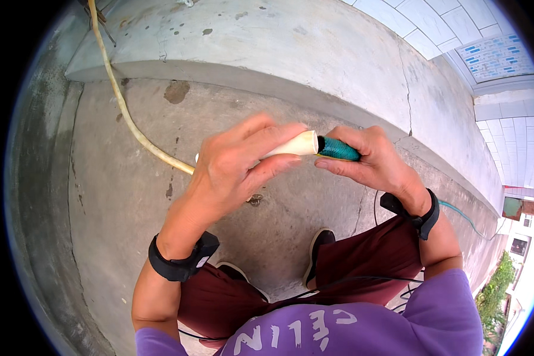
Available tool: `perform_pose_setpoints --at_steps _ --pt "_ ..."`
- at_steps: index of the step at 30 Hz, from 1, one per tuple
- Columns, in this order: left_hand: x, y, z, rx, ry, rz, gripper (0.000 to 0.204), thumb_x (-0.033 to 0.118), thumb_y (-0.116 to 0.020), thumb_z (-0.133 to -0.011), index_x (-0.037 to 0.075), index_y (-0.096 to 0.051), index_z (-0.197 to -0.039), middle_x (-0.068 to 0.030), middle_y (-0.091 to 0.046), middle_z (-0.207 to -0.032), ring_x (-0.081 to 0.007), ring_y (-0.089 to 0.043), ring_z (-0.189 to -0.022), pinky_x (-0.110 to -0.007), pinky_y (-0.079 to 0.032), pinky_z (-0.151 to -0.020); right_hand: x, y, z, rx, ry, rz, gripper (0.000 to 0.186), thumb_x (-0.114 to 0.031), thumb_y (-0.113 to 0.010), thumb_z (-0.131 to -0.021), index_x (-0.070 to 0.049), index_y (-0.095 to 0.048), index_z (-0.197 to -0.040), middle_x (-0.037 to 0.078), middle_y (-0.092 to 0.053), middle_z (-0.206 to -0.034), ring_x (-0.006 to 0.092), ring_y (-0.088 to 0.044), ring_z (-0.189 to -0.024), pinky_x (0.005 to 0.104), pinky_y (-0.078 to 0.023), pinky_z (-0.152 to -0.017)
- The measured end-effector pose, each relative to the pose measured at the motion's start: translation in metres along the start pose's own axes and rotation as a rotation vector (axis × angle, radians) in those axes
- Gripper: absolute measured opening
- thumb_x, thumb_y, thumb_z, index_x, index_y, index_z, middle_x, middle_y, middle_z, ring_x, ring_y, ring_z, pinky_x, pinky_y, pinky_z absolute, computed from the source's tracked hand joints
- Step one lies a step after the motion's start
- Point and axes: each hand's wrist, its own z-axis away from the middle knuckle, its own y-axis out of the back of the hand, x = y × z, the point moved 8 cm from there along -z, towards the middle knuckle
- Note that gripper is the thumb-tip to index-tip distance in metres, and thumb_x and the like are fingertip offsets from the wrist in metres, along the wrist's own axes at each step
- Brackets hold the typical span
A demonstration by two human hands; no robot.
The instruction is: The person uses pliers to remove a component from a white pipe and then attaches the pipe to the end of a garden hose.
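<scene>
My left hand (224,163) is closed around a cream-coloured hose (301,144), its cut round end facing right. Opposite it, my right hand (378,155) pinches a green hose (342,150) with a woven-looking surface and a dark tip, between thumb and fingers. The two ends face each other in front of me, almost in line; whether they touch I cannot tell. Behind my left hand the cream hose drops out of sight, and a yellowish length (130,121) that looks like the same hose runs to the far left.
Below my hands lies a stained concrete floor (142,178), bounded by a raised concrete ledge (267,44) at the far side. A thin teal hose (461,215) trails at the right. Black cables (362,277) cross my lap, and my shoes (320,240) stand close by.
</scene>
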Motion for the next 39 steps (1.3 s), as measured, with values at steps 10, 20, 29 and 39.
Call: perform_pose_setpoints --at_steps 10,20,29,39 --pt "0.001 0.003 0.011 -0.033 -0.046 -0.243 0.035 0.004 -0.068 -0.069 0.004 -0.062 -0.103 -0.0062 -0.055 -0.077 -0.0174 -0.051 -0.06 -0.028 -0.04 -0.051 -0.012 -0.008 -0.004 0.043 0.151 0.156 0.024 -0.023 -0.066 -0.077 -0.004 -0.051 -0.076 0.015 -0.05 -0.056 0.0344 -0.049 -0.052 0.04 -0.037 -0.047" --pt "0.005 0.002 0.015 -0.001 -0.167 -0.398 0.029 0.009 -0.07 -0.067 0.004 -0.061 -0.094 -0.0058 -0.051 -0.072 -0.0209 -0.052 -0.06 -0.031 -0.042 -0.049 -0.008 -0.021 -0.008 -0.02 0.114 0.273 0.025 -0.027 -0.063 -0.079 -0.004 -0.054 -0.078 0.016 -0.05 -0.054 0.0351 -0.049 -0.05 0.0415 -0.038 -0.047" --pt "-0.013 0.007 0.016 0.055 -0.201 -0.751 0.028 0.006 -0.067 -0.066 0.011 -0.062 -0.094 -0.0013 -0.058 -0.084 -0.0185 -0.055 -0.08 -0.037 -0.042 -0.082 0.029 0.006 -0.022 0.207 -0.292 -0.163 0.024 -0.025 -0.063 -0.083 -0.002 -0.058 -0.081 -0.001 -0.049 -0.055 0.0054 -0.047 -0.048 0.0214 -0.04 -0.043" --pt "0.025 -0.014 0.01 0.005 -0.425 -0.36 0.013 0.004 -0.06 -0.07 0.005 -0.059 -0.083 -0.0031 -0.061 -0.096 -0.0218 -0.056 -0.099 -0.038 -0.045 -0.086 0.027 -0.015 -0.033 0.036 -0.314 -0.595 0.033 -0.032 -0.063 -0.083 -0.001 -0.06 -0.096 0.005 -0.061 -0.076 0.0064 -0.055 -0.061 0.018 -0.037 -0.046"
